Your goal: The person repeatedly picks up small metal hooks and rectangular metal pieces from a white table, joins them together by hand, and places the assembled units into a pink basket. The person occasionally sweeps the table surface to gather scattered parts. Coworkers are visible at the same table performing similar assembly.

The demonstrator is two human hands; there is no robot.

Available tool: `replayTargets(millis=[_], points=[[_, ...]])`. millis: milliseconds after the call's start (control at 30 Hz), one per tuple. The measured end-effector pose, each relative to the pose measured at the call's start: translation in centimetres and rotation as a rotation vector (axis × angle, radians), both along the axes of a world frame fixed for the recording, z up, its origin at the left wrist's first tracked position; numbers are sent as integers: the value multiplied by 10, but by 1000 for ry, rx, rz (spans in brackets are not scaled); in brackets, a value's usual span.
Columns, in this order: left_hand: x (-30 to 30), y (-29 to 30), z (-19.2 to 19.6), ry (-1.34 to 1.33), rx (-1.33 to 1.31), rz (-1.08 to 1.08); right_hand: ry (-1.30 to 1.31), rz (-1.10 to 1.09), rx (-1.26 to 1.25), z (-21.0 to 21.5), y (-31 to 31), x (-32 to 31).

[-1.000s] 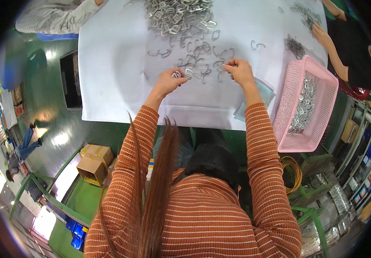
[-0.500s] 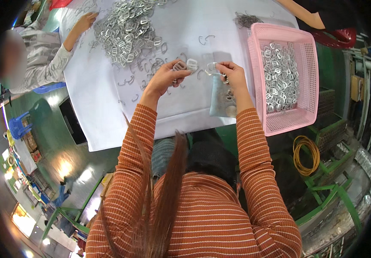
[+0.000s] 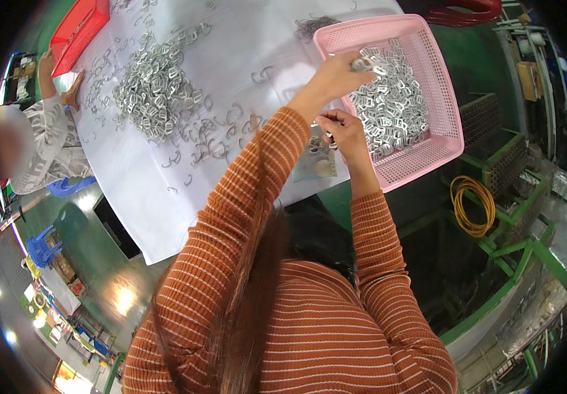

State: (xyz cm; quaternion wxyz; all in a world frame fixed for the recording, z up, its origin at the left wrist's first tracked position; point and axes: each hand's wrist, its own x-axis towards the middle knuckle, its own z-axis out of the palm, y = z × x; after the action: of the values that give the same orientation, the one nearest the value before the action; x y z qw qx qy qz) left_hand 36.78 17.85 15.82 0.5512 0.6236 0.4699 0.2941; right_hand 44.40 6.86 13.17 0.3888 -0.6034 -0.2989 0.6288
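Left hand [image 3: 339,75] is hanging over the pink perforated plastic basket [image 3: 439,88] at 1 to 2 o'clock, fingers curled, silver slotted metal buckles [image 3: 395,98] showing at the tips; can't tell if that grip is holding or releasing them. Right hand [image 3: 348,134] is sitting by the basket's 8 o'clock side, grip pinched on a small silver metal piece [image 3: 329,136], mostly hidden. I'd be releasing low, over mid-basket, wrist clear of the rim, keeping the hands from crossing. The rest of the buckles are lying in a silver pile [image 3: 155,95] at 10 o'clock on the white-covered table [image 3: 250,39]. In the way: the striped orange sleeve [image 3: 250,190] is cutting across the table, dark curved wires [image 3: 208,146] are littering 10 to 11 o'clock, and a pale translucent bag [image 3: 313,169] is lying below the right hand. A dark wire heap [image 3: 313,27] is sitting at 12; a co-worker's hand [image 3: 72,93] and a red basket [image 3: 76,36] are occupying 10.
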Motion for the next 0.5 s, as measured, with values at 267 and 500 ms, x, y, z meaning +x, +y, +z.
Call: replayTargets(millis=[267,500], points=[[-39,-14,-17,31,25,-51,176,-331,-22,22,9,38],[-39,-46,-11,-65,-192,-51,357,-422,-77,34,18,32]])
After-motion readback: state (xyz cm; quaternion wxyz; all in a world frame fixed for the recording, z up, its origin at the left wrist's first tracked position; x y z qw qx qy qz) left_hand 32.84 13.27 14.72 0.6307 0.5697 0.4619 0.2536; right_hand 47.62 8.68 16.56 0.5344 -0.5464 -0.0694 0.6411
